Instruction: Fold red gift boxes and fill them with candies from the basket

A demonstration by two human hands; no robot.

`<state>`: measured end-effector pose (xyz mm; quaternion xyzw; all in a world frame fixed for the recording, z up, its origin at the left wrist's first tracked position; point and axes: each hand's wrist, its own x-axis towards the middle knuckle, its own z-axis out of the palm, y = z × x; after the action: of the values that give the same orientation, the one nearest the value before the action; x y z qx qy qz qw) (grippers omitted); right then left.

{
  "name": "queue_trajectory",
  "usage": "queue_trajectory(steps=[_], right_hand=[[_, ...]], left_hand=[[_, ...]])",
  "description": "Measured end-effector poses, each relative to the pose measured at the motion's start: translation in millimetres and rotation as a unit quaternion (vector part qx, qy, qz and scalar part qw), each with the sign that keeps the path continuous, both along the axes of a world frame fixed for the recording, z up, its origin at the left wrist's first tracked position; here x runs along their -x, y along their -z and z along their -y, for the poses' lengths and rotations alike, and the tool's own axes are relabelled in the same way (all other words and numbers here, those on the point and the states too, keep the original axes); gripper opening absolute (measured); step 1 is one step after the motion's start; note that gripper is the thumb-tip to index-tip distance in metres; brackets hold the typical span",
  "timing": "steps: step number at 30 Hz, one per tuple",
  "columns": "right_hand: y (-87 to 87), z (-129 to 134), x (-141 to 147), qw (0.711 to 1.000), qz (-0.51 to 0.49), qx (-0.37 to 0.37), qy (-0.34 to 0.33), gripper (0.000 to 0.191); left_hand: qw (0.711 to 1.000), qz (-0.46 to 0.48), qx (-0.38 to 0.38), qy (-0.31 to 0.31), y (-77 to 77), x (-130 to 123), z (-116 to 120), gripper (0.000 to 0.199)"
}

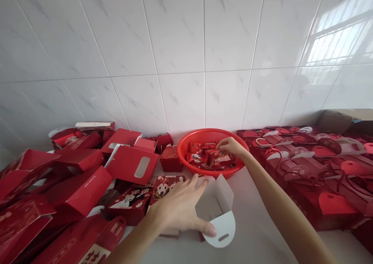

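Note:
A small gift box (214, 207) stands open on the table, its pale inside facing up and its flaps spread. My left hand (179, 207) grips it from the left, with the thumb on the rounded white flap (223, 230) and the fingers along the far left side. Behind the box, a red plastic basket (214, 174) holds several red-wrapped candies (198, 155). My right hand (230, 147) reaches over the basket's right rim, its bent fingers closed on a wrapped candy (216, 160) among the others; the fingertips are partly hidden.
Red boxes (84, 190) lie heaped at the left, some open. Printed boxes (131, 204) sit beside my left hand. Rows of red boxes with cord handles (309, 163) fill the right side. A cardboard box (335, 122) stands at the back right, against the tiled wall (180, 42).

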<state>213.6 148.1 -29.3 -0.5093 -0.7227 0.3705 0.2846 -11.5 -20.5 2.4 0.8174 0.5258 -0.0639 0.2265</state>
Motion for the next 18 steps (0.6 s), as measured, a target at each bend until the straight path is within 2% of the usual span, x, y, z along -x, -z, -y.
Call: queue_trajectory(steps=[4,7,10,12,15,18], right_hand=[[2.8,1,-3,1.000,-0.010,0.006,-0.018,0.013],[3.9,4,-2,0.997,0.017,0.019,-0.074,0.029],[3.1,7,0,0.979,0.139,0.025,-0.144,0.056],[2.6,9,1,0.958,0.233,0.019,-0.168,0.063],[3.1,10,3,0.947,0.276,0.007,-0.162,0.059],[4.4,11,4,0.948,0.279,0.001,-0.154,0.030]], left_hand=[[1.000,-0.003,-0.013,0.001,-2.6,3,-1,0.116],[1.000,0.004,-0.017,0.005,-5.5,7,-2,0.107],[0.999,0.016,-0.033,0.016,-10.4,11,-1,0.087],[0.999,0.021,-0.046,0.014,-14.4,13,-1,0.076],[0.997,0.034,-0.074,0.009,-21.6,13,-4,0.066],[0.988,0.084,-0.127,0.024,-29.3,7,-19,0.051]])
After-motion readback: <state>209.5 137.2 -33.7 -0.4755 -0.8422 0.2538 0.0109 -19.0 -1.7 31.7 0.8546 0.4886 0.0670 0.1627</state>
